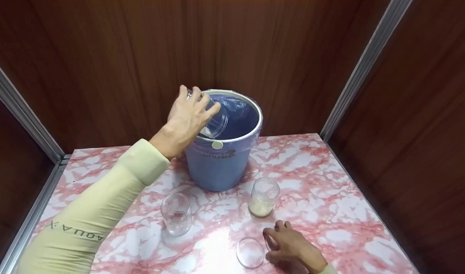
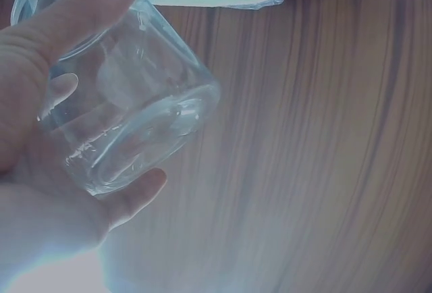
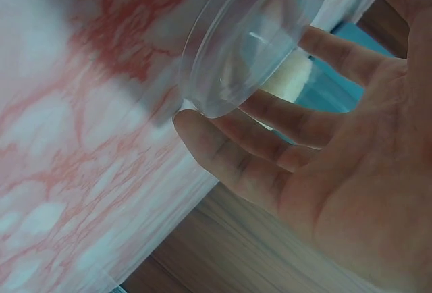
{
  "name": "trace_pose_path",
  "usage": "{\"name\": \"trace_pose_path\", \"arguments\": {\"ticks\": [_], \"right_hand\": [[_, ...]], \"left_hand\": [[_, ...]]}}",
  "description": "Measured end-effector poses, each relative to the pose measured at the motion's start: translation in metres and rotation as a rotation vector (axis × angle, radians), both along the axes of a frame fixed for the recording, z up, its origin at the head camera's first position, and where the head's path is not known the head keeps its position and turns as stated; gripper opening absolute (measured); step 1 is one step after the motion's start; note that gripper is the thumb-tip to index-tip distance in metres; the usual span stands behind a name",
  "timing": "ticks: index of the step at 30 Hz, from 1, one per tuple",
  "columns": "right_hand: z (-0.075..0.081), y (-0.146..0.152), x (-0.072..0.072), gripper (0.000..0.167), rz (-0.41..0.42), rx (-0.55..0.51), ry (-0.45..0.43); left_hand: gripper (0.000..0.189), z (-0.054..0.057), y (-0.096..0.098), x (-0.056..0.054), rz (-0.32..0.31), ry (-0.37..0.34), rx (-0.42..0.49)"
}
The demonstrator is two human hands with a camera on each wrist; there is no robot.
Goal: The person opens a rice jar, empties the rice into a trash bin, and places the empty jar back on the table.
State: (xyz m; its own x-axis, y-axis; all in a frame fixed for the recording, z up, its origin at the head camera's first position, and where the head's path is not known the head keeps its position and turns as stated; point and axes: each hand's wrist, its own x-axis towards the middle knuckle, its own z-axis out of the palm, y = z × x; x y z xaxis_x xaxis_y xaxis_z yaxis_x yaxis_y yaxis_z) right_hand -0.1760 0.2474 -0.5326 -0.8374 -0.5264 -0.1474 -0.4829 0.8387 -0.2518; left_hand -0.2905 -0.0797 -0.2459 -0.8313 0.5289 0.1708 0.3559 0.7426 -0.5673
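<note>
My left hand (image 1: 190, 114) grips a clear jar (image 2: 145, 97), thumb on one side and fingers on the other. The jar is tipped, its mouth over the blue bin (image 1: 219, 167) and its base toward me; a whitish patch shows near its lower rim. Low on the right, my right hand (image 1: 293, 243) holds a clear round piece with a ridged rim (image 3: 209, 57), tilted up on edge close over the table. Fingertips (image 3: 192, 124) lie at its edge. The hand hides part of it in the head view.
A clear jar with pale powder at the bottom (image 1: 261, 207) stands in front of the bin. Another clear jar (image 1: 177, 219) stands left of it. Blue film lines the bin. Brown wood-grain panels (image 1: 152, 57) enclose the marbled table (image 1: 308, 171) at the back and sides.
</note>
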Motion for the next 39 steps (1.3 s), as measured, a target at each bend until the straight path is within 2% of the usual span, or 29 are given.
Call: {"name": "trace_pose_path", "arguments": {"ticks": [6, 11, 13, 21, 29, 32, 35, 39], "right_hand": [[0.0, -0.002, 0.001, 0.06, -0.011, 0.008, 0.003], [0.0, -0.002, 0.001, 0.057, -0.006, 0.017, 0.026], [0.0, -0.002, 0.0, 0.058, -0.006, 0.017, 0.032], [0.0, -0.002, -0.004, 0.06, -0.015, 0.027, 0.041], [-0.002, -0.002, -0.002, 0.058, 0.002, 0.013, 0.08], [-0.004, -0.001, 0.0, 0.056, 0.014, 0.01, 0.077], [-0.006, 0.0, 0.002, 0.055, 0.031, 0.014, 0.061], [-0.004, 0.0, 0.001, 0.056, 0.026, 0.012, 0.046]], "left_hand": [[0.073, -0.002, 0.003, -0.003, -0.035, 0.023, -0.038], [0.077, -0.001, 0.005, -0.006, -0.018, 0.016, -0.094], [0.079, 0.0, 0.007, -0.008, -0.004, 0.007, -0.141], [0.065, 0.001, 0.018, -0.018, 0.017, -0.013, -0.299], [0.058, -0.002, 0.031, -0.026, 0.002, -0.031, -0.464], [0.065, -0.005, 0.036, -0.025, -0.002, -0.027, -0.516], [0.079, -0.008, 0.038, -0.022, -0.002, -0.026, -0.554], [0.094, -0.006, 0.038, -0.021, -0.004, -0.018, -0.561]]}}
